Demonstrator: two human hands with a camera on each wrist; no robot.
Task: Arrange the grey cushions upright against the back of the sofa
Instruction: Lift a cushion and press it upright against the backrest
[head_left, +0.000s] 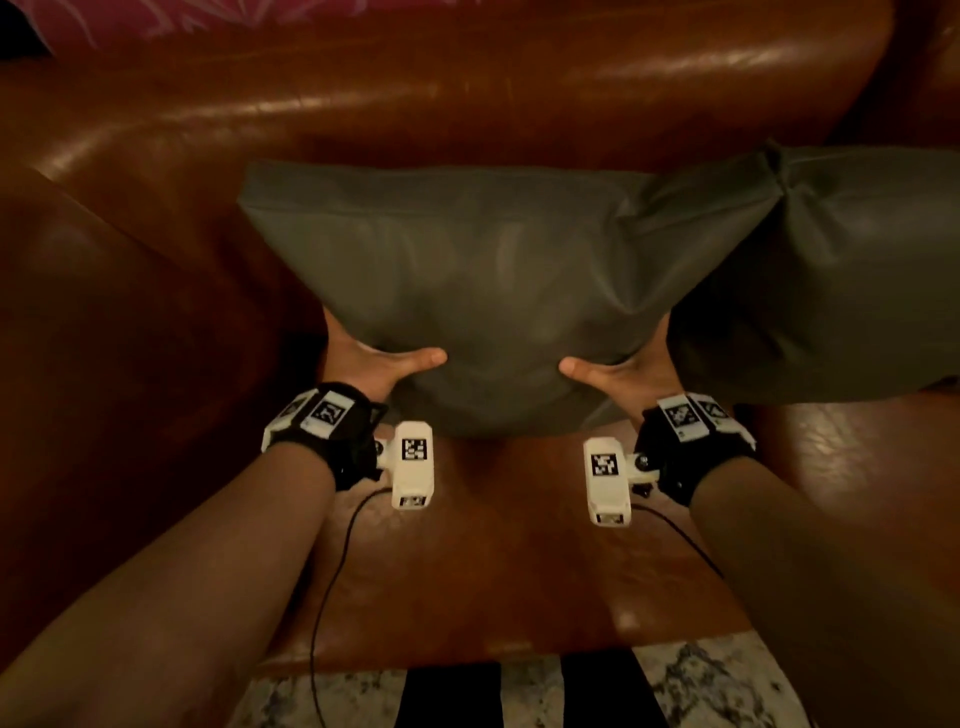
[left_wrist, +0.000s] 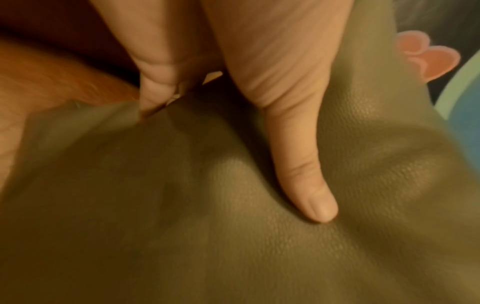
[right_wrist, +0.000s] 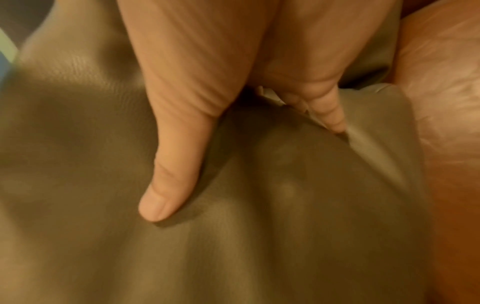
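Note:
A grey leather cushion is held up over the brown sofa seat, its top edge toward the sofa back. My left hand grips its lower left side, thumb on the front face, fingers hidden behind. My right hand grips the lower right side the same way. In the left wrist view my left hand pinches the cushion at its edge seam; in the right wrist view my right hand does likewise on the cushion. A second grey cushion leans at the right, overlapping the first one's corner.
The sofa's left armrest rises close beside the left hand. A pink patterned cloth shows above the sofa back. Marble-patterned floor lies below the seat's front edge. Cables run from the wrist cameras over the seat.

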